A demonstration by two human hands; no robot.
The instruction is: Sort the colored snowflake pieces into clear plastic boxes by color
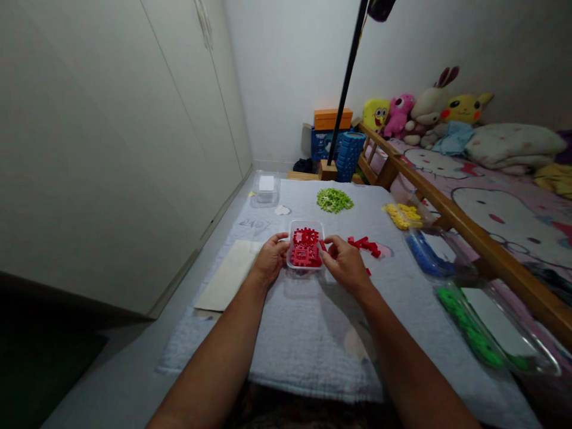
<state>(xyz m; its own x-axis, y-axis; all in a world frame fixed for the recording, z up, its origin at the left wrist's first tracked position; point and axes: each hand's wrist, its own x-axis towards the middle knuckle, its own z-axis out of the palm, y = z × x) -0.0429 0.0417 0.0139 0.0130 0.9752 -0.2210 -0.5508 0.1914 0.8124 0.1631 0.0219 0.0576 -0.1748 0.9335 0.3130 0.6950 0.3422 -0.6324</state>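
A clear plastic box (289,262) holds red interlocking building blocks (305,249) lying flat in it. My left hand (271,257) grips the box at its left wall, fingers curled around the side. At the right rim, my right hand (343,261) pinches a small red building block (322,245) between thumb and fingers. More loose red blocks (365,245) lie on the cloth just past my right hand, partly hidden by it.
A pile of light green pieces (335,201) lies at the back. An empty clear box (265,189) stands back left, a cream sheet (232,275) at left. Boxes of yellow (403,215), blue (428,253) and green pieces (467,322) line the right, beside a wooden bed rail (460,208).
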